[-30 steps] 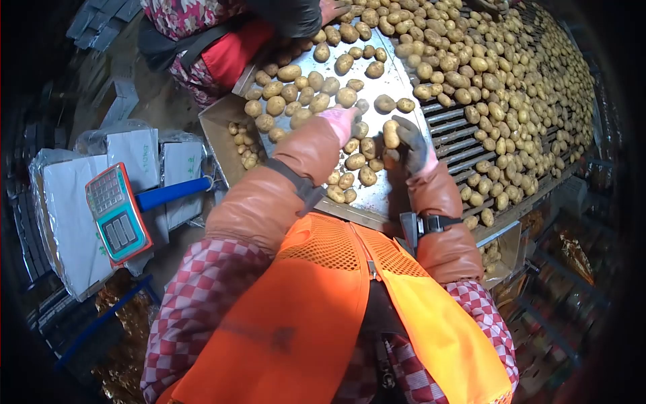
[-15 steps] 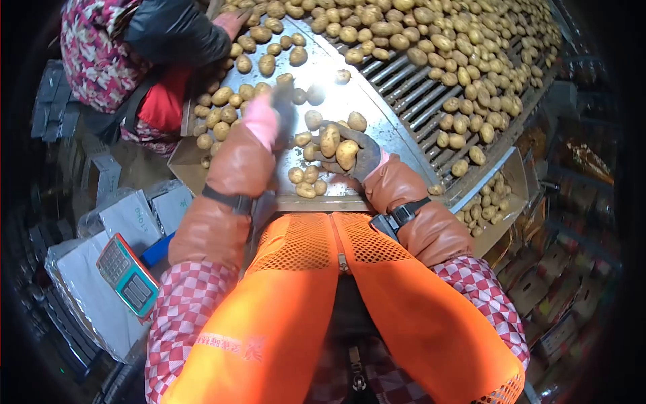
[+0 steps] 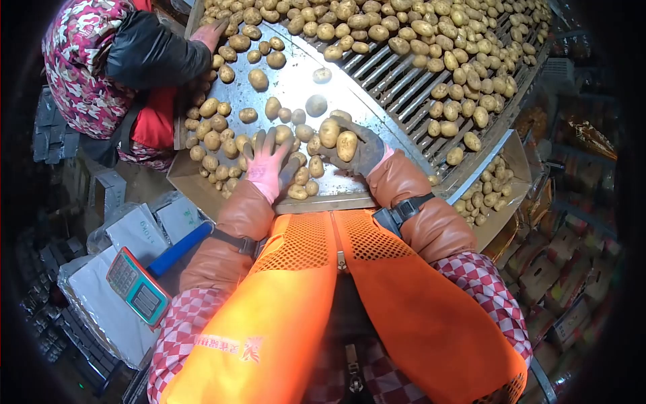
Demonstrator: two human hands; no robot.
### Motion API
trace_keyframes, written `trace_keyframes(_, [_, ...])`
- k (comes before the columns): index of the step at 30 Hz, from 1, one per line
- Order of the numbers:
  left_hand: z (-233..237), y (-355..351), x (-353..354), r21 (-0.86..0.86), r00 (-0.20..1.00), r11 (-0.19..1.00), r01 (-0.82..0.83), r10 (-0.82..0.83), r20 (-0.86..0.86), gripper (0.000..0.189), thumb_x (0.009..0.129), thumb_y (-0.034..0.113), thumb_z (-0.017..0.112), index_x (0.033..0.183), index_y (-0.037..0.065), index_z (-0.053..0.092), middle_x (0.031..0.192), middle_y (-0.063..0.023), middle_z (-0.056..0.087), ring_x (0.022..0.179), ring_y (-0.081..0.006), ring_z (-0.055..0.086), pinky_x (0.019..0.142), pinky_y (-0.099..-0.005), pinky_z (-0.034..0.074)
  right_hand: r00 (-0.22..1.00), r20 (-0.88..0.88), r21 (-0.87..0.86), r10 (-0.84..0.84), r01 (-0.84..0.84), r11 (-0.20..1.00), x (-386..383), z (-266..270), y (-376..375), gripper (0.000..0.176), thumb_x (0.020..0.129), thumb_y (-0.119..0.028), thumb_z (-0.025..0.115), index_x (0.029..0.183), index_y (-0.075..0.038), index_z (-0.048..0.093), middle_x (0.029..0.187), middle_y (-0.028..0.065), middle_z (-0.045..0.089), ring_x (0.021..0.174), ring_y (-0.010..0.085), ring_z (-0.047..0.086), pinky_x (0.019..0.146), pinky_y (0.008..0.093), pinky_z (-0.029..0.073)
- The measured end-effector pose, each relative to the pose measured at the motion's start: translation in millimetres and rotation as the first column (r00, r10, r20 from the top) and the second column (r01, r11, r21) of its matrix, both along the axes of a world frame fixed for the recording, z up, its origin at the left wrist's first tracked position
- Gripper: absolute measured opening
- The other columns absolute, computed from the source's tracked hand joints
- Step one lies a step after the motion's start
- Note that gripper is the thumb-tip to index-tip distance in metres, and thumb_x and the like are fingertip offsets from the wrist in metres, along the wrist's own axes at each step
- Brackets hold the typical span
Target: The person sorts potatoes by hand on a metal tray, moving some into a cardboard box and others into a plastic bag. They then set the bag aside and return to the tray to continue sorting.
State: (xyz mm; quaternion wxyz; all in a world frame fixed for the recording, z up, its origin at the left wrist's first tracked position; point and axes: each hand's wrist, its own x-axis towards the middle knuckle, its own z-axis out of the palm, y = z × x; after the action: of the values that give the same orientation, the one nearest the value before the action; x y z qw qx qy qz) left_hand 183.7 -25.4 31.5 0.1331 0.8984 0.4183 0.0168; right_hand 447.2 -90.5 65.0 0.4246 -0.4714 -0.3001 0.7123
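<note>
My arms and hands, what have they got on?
Pink gloves, greyish towards the tips on your left hand, dark grey-coated on your right hand. Shiny brown sleeve covers with dark straps, then red-and-white checked sleeves.

Bright light glares off the metal bench (image 3: 356, 97); dim floor (image 3: 140, 180) shows at left, and what look like cardboard cartons (image 3: 538, 276) stand in shadow at right.

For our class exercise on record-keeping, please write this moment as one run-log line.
left hand: fingers spread among loose potatoes | right hand: holding potatoes | surface: metal table | beside: rollers | co-worker's hand: at table's far side
</note>
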Motion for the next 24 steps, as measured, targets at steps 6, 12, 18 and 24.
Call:
trace_keyframes(6, [-5.9,-4.9,2.1,0.045,0.998,0.999,-0.03,0.028,0.048,0.057,0.087,0.04,0.068,0.139,0.022,0.054,0.149,-0.0167,0.039,0.14,-0.0424,0.031,0.111,-0.0677,0.021,0.862,-0.409,-0.381,-0.299,0.137,0.914,58.6,-33.3,-45.2,0.049,0.1,-0.025,0.06,0.142,-0.005,0.044,0.12,0.0169,0.063,0.094,0.0272,0.065,0.071,0.0388,0.059])
trace_keyframes(12, [-9.7,-4.7,-12.7,0.04,0.994,0.999,0.003,-0.008,0.111,0.05,0.09,0.034,0.064,0.138,0.023,0.057,0.148,-0.015,0.045,0.14,-0.0393,0.036,0.114,-0.0605,0.024,0.233,-0.811,-0.358,-0.536,0.527,0.771,203.1,-25.2,-210.7,0.056,0.095,-0.041,0.059,0.141,-0.012,0.049,0.12,0.0125,0.057,0.099,0.0295,0.061,0.058,0.0345,0.053])
trace_keyframes(18, [6.8,-11.3,16.8,0.06,0.935,0.992,-0.115,0.088,0.345,0.036,0.084,0.022,0.069,0.119,0.014,0.067,0.125,-0.0115,0.063,0.12,-0.0375,0.055,0.106,-0.0556,0.037,0.383,-0.705,-0.217,-0.597,0.686,0.695,204.0,-51.8,-239.3,0.059,0.1,-0.043,0.053,0.147,-0.01,0.043,0.118,0.0128,0.061,0.092,0.0259,0.064,0.059,0.0314,0.055])
trace_keyframes(24, [-11.5,0.5,-19.6,0.003,0.991,0.996,0.087,-0.087,0.104,0.05,0.081,0.042,0.072,0.127,0.023,0.062,0.141,-0.0086,0.05,0.14,-0.0343,0.037,0.111,-0.0579,0.028,0.846,-0.169,-0.378,-0.505,0.418,0.826,108.3,-11.8,-80.9,0.06,0.101,-0.047,0.051,0.149,-0.012,0.043,0.114,0.0112,0.062,0.088,0.0223,0.066,0.059,0.0289,0.055])
